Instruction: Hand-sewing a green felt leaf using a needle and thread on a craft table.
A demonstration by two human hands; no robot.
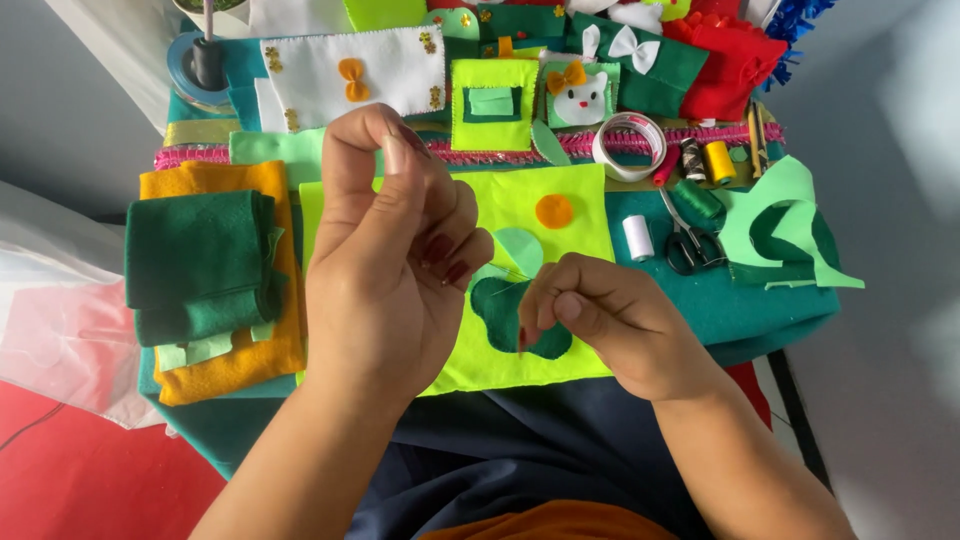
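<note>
A lime felt sheet [560, 210] lies before me with an orange felt dot [553, 211], a pale green round piece [520, 250] and a dark green shape [497, 305] on it. My left hand [385, 270] is raised over the sheet's left half, fingers curled and pinched; what it holds is too small to see. My right hand [610, 320] rests on the dark green shape, thumb and forefinger pinched together, seemingly on a fine needle or thread that I cannot make out.
Folded dark green felt [200, 265] lies on orange felt [230, 365] at left. Scissors [690, 245], a white spool [637, 237], green and yellow spools, a tape roll [628, 145] and cut light green felt [790, 230] sit at right. Finished felt pieces line the far edge.
</note>
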